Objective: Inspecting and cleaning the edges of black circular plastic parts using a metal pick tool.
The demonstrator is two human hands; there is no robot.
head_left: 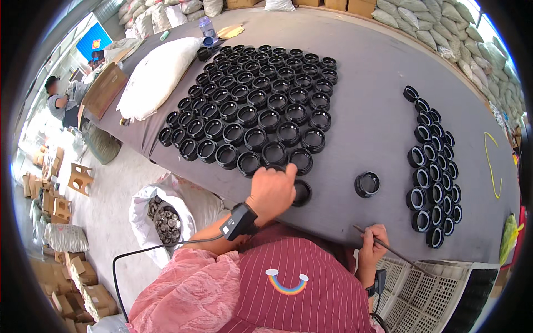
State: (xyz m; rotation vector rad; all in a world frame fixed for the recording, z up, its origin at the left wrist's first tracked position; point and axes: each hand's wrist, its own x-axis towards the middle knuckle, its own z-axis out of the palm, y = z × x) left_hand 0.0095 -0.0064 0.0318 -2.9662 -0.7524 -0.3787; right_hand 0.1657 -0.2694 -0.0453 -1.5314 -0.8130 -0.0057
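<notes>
Near the front edge of the table, my left hand [271, 191] reaches over the closest row of black rings [256, 139]. Its thumb and fingers close at a ring there; the hand partly hides their grip. Just right of that hand, another black ring [302, 193] rests on the table. My right hand [373, 244] is wrapped round a thin dark rod [408, 260], which slants down to the right past the table edge. A single ring [367, 184] stands apart, ahead of my right hand.
Black rings with pale inner bands [436, 183] stand in columns at the right, near a yellow cord [492, 166]. A white sack [158, 77] lies at the far left. Below the table are an open sack of metal pieces [139, 213] and a plastic crate [422, 302]. A person [58, 102] is far left.
</notes>
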